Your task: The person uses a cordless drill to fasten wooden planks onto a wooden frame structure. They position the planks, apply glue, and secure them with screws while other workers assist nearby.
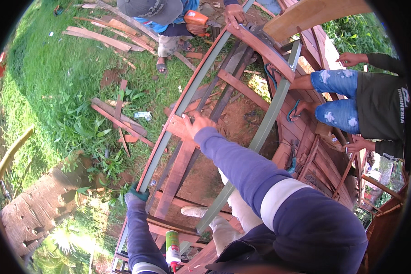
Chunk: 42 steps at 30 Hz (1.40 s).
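Observation:
My right hand (198, 124) reaches across to a short reddish wooden block (179, 128), its fingers closed on the block's right end. The block lies across the long wooden rail (192, 93), which has a grey-green face. Lower down, my left hand (138, 193), in a dark green glove, is wrapped round the near end of that rail. A grey-green beam (255, 141) runs roughly alongside, to the right. At the far end, a short wooden crosspiece (265, 52) spans the rail and this beam. A co-worker's hand (235, 15) rests by the rail's far end.
A co-worker in a cap (155, 9) holds an orange-handled saw (196, 18) at the top. Another person in ripped jeans (335, 100) stands on planks at right. A green-and-white bottle (172, 244) is near my left forearm. Loose boards (100, 39) and a trunk (45, 205) lie left.

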### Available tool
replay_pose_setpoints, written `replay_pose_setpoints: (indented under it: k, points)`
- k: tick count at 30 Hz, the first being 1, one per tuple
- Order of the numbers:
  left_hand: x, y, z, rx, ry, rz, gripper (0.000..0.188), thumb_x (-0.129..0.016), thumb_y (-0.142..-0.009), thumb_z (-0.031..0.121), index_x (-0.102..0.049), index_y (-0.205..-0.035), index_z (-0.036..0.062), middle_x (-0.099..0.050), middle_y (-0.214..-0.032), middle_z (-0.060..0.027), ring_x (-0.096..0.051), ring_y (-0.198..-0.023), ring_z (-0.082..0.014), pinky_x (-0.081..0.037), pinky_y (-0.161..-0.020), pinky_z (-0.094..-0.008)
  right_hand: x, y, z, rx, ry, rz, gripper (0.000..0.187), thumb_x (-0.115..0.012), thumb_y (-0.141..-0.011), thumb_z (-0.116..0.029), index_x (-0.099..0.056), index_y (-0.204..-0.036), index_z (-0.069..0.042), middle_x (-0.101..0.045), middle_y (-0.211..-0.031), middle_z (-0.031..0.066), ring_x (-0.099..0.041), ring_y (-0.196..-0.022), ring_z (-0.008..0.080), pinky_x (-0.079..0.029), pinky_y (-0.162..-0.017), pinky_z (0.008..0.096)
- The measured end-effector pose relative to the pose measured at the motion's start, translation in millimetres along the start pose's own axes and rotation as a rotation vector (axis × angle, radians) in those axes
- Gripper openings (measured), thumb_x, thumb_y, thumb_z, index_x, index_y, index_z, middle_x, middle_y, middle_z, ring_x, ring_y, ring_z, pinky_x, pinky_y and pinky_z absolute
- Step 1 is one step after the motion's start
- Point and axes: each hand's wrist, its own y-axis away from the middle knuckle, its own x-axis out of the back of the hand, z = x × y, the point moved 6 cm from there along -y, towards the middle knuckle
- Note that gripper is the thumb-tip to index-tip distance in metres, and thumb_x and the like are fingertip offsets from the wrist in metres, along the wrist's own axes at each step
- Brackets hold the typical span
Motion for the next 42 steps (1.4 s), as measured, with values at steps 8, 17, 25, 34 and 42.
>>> replay_pose_setpoints:
  k: [8, 17, 25, 34, 42]
  points:
    - [3, 1, 4, -0.010, -0.005, 0.012, 0.062, -0.082, -0.070, 0.037, -0.072, -0.128, 0.0160, -0.079, -0.104, -0.0162, -0.076, -0.096, -0.0350, -0.059, -0.087, -0.0435, -2, -3, 0, 0.009, -0.001, -0.019, 0.072, -0.044, -0.101, -0.064, -0.058, -0.142, -0.007, -0.071, -0.122, 0.0226, -0.068, -0.115, 0.0385, -0.054, -0.100, 0.0476]
    - [-1, -1, 3, -0.030, -0.006, 0.037, 0.055, -0.079, -0.075, 0.034, -0.073, -0.125, 0.0126, -0.078, -0.101, -0.0194, -0.076, -0.094, -0.0380, -0.059, -0.082, -0.0462, 6, 1, 0, -0.051, -0.083, -0.091, 0.072, -0.048, -0.101, -0.064, -0.061, -0.138, -0.003, -0.069, -0.129, 0.0250, -0.067, -0.120, 0.0381, -0.050, -0.105, 0.0501]
    - [1, -1, 3, -0.050, -0.029, 0.058, 0.053, -0.080, -0.074, 0.033, -0.073, -0.122, 0.0120, -0.078, -0.099, -0.0188, -0.076, -0.093, -0.0377, -0.059, -0.082, -0.0459, 8, 1, -2, -0.038, -0.076, -0.072, 0.074, -0.046, -0.102, -0.065, -0.061, -0.139, -0.003, -0.068, -0.132, 0.0234, -0.066, -0.122, 0.0373, -0.050, -0.105, 0.0502]
    - [4, 3, 7, -0.020, -0.021, 0.064, 0.053, -0.082, -0.071, 0.038, -0.075, -0.118, 0.0123, -0.078, -0.098, -0.0181, -0.076, -0.090, -0.0372, -0.060, -0.082, -0.0455, 6, 1, -3, -0.041, -0.036, -0.010, 0.068, -0.047, -0.100, -0.067, -0.069, -0.123, -0.007, -0.074, -0.110, 0.0246, -0.070, -0.107, 0.0439, -0.053, -0.098, 0.0514]
    - [2, 3, 4, -0.016, -0.012, 0.048, 0.056, -0.080, -0.071, 0.038, -0.073, -0.123, 0.0168, -0.078, -0.102, -0.0174, -0.075, -0.095, -0.0381, -0.059, -0.085, -0.0458, 5, 3, -3, -0.026, -0.017, 0.058, 0.068, -0.047, -0.099, -0.068, -0.070, -0.121, -0.008, -0.073, -0.113, 0.0252, -0.069, -0.108, 0.0447, -0.053, -0.098, 0.0527]
